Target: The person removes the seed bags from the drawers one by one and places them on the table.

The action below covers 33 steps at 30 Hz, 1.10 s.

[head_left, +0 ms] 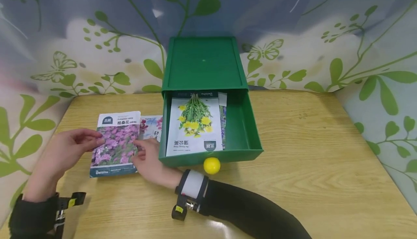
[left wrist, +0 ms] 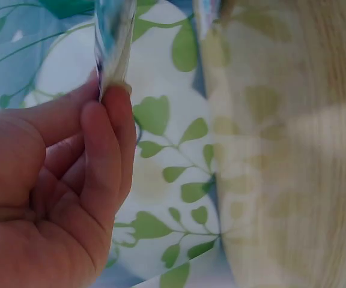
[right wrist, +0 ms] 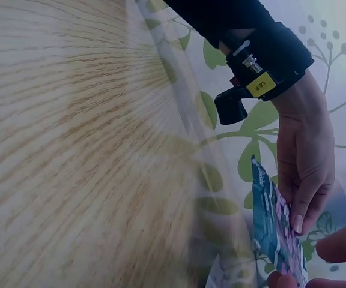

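Your left hand (head_left: pixel 66 148) pinches left edge of glossy purple-flower seed packet (head_left: pixel 115 143); right hand (head_left: pixel 150 159) fingertips hold its right edge, packet between hands above wooden worktop (head_left: pixel 309 152). Risk: thin pinch slips, packet drops; right wrist clips open green plastic drawer (head_left: pixel 242 130) beside it.

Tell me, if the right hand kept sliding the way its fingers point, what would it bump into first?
Probably the left hand: the right hand points left across the purple-flower seed packet it already touches.

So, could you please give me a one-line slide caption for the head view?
Both hands hold a purple-flower seed packet beside an open green drawer.
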### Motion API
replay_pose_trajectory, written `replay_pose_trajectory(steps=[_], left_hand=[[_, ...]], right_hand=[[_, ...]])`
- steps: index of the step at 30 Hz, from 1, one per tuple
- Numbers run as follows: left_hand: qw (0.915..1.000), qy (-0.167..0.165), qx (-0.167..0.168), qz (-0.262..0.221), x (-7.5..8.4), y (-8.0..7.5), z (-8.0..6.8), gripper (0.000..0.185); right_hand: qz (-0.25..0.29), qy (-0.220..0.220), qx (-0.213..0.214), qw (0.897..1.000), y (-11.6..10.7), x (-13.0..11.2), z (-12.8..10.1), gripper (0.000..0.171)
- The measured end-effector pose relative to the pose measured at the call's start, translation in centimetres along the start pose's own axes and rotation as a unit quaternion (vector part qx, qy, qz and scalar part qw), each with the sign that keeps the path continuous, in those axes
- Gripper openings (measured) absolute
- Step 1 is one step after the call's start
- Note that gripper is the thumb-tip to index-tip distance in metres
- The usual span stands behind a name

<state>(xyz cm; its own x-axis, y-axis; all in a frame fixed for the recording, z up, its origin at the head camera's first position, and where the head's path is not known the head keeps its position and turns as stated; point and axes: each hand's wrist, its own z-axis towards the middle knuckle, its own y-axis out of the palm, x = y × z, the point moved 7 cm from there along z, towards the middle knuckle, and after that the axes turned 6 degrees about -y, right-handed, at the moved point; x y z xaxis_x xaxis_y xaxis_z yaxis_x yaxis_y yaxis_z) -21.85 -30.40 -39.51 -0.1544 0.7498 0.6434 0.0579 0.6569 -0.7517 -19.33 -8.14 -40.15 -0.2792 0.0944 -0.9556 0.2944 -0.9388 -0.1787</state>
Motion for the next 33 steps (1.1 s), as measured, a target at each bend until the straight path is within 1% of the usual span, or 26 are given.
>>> replay_pose_trajectory(steps=[2, 5, 7, 12, 15, 18, 22, 26, 29, 33], left_hand=[[0.9998, -0.003, 0.007, 0.016, -0.2, 0.3, 0.6, 0.045], [0.9995, -0.005, 0.015, 0.026, -0.4, 0.7, 1.2, 0.043], [0.9993, -0.012, 0.018, 0.030, -0.6, 1.0, 1.6, 0.040], [0.9986, -0.028, 0.017, 0.042, -1.0, 1.3, 2.1, 0.036], [0.9976, -0.033, 0.017, 0.059, -1.2, 1.4, 2.3, 0.034], [0.9968, -0.034, 0.018, 0.070, -1.5, 1.5, 2.6, 0.034], [0.9959, -0.032, 0.010, 0.084, -1.8, 1.6, 2.9, 0.036], [0.9945, -0.046, -0.015, 0.093, -2.2, 1.9, 3.0, 0.047], [0.9938, -0.064, -0.027, 0.087, -2.5, 2.0, 3.0, 0.056], [0.9935, -0.080, -0.031, 0.075, -2.5, 2.0, 2.8, 0.061]], right_hand=[[0.020, -0.002, -0.008, 1.000, 0.2, 0.4, 0.2, 0.043], [0.047, 0.008, -0.023, 0.999, 0.4, 1.0, 0.6, 0.045], [0.054, 0.029, -0.037, 0.997, 0.5, 1.4, 0.7, 0.047], [0.041, 0.100, -0.066, 0.992, 0.6, 2.2, 0.4, 0.047], [0.019, 0.126, -0.079, 0.989, 0.6, 2.4, 0.1, 0.046], [0.015, 0.144, -0.090, 0.985, 0.6, 2.5, -0.1, 0.047], [0.023, 0.147, -0.083, 0.985, 0.6, 2.6, 0.0, 0.047], [0.031, 0.130, -0.067, 0.989, 0.8, 2.5, 0.2, 0.047], [0.023, 0.117, -0.072, 0.990, 0.8, 2.6, 0.1, 0.048], [-0.006, 0.122, -0.096, 0.988, 0.9, 3.2, -0.1, 0.052]])
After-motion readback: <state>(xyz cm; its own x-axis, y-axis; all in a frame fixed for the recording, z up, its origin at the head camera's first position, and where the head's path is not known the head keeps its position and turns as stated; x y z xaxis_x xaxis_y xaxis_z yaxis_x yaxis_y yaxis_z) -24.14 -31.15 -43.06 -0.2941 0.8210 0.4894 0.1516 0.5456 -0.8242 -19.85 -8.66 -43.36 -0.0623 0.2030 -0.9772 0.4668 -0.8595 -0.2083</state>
